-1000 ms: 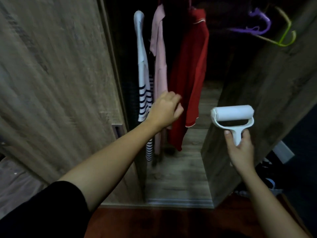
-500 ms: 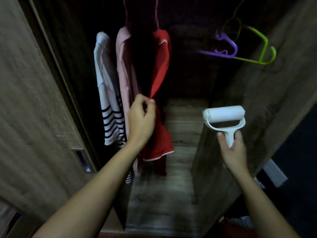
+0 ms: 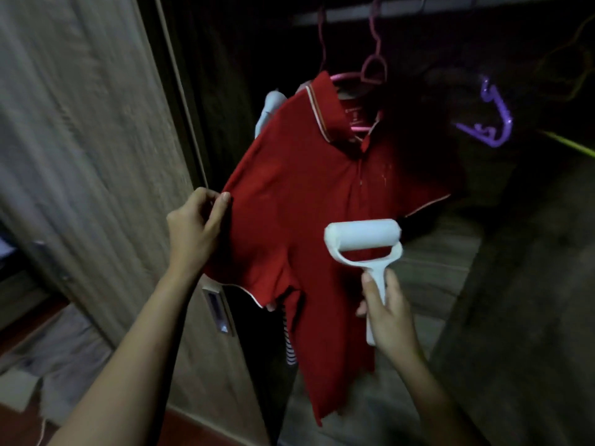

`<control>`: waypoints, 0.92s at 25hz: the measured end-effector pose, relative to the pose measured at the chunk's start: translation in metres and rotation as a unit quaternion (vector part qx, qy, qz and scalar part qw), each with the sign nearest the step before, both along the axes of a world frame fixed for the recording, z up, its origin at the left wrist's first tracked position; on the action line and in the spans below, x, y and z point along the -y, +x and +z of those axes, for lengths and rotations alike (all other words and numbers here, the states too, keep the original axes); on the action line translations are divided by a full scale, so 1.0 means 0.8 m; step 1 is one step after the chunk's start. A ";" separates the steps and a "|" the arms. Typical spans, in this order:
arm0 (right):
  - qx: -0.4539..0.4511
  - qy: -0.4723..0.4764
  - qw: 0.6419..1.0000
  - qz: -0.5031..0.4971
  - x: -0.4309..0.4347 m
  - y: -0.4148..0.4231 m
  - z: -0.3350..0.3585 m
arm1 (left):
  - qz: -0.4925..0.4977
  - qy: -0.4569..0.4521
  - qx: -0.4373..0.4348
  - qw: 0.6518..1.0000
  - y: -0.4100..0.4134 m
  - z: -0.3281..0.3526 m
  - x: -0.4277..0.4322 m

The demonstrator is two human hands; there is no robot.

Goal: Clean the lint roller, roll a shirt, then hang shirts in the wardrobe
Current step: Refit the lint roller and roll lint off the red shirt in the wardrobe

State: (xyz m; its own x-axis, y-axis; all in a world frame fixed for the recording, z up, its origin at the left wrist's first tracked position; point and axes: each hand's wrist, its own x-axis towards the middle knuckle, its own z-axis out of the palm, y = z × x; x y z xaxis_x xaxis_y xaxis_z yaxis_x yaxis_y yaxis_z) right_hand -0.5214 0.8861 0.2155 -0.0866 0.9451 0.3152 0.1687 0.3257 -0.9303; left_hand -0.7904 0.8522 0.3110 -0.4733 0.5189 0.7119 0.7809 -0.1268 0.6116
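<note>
A red polo shirt [image 3: 299, 194] hangs on a pink hanger [image 3: 370, 75] inside the open wardrobe, its front turned toward me. My left hand [image 3: 196, 230] pinches the shirt's left sleeve edge and holds it out to the left. My right hand [image 3: 386, 313] grips the handle of a white lint roller [image 3: 363, 236], whose roll sits in front of the shirt's lower chest. Whether the roll touches the fabric is unclear. A striped shirt [image 3: 288, 342] peeks out behind the red one.
The wardrobe's wooden door [image 3: 87, 156] stands to the left, with a recessed handle [image 3: 219, 312] low down. A purple hanger [image 3: 492, 123] and a yellow-green hanger [image 3: 570, 146] hang bare at the right. A wooden side panel [image 3: 521, 317] borders the right.
My left hand has pulled the red shirt out to the left, turning its front toward me. The lint roller now sits in front of the shirt. My view has shifted closer.
</note>
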 end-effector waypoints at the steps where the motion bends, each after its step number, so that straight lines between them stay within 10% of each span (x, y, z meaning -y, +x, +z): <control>1: 0.000 0.018 1.000 0.019 -0.002 -0.017 0.008 | -0.003 0.001 -0.009 1.000 -0.005 0.003 -0.003; 8: 0.018 0.116 0.993 0.009 -0.058 -0.106 0.078 | -0.033 0.030 -0.038 0.998 -0.024 0.005 -0.012; 14: 0.083 0.017 0.986 0.144 0.021 -0.148 -0.040 | -0.074 0.032 0.009 0.997 -0.029 0.009 -0.012; 23: 0.045 0.108 0.993 -0.004 -0.081 -0.148 0.019 | -0.115 0.039 0.044 0.992 -0.034 0.008 -0.014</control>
